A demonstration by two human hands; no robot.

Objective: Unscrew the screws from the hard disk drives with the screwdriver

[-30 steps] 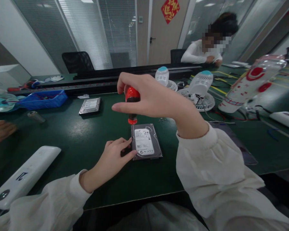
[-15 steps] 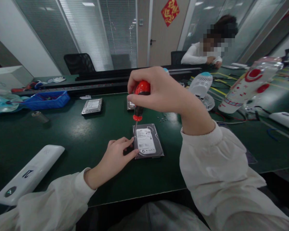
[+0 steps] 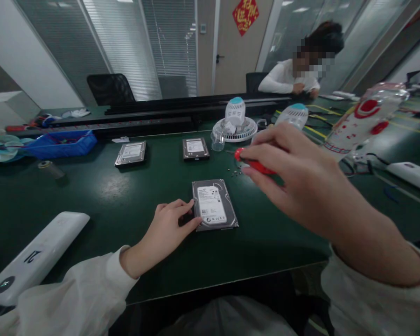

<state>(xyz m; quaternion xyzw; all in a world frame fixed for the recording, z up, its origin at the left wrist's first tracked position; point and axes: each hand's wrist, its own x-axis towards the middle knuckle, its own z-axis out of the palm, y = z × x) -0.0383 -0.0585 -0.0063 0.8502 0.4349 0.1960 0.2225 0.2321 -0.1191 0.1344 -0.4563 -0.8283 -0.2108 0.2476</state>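
A hard drive [image 3: 214,204] with a white label lies flat on the green table [image 3: 119,196] in front of me. My left hand [image 3: 168,227] rests beside it, its fingertips pressed on the drive's left edge. My right hand [image 3: 294,172] is raised to the right of the drive and is closed around a red-handled screwdriver [image 3: 249,161], which lies nearly level and points left. Several tiny screws [image 3: 235,173] lie loose on the table just below the screwdriver's tip.
Two more hard drives [image 3: 130,153] [image 3: 195,148] lie farther back. Small white fans [image 3: 235,122], a clear cup [image 3: 217,140], a blue bin [image 3: 62,143] and a white device [image 3: 31,256] stand around. A person in white [image 3: 289,76] sits at the far side.
My right hand has lifted the screwdriver off the drive's left edge and swung it to the right, tilting it from upright to nearly level. My left hand has stayed on the drive.
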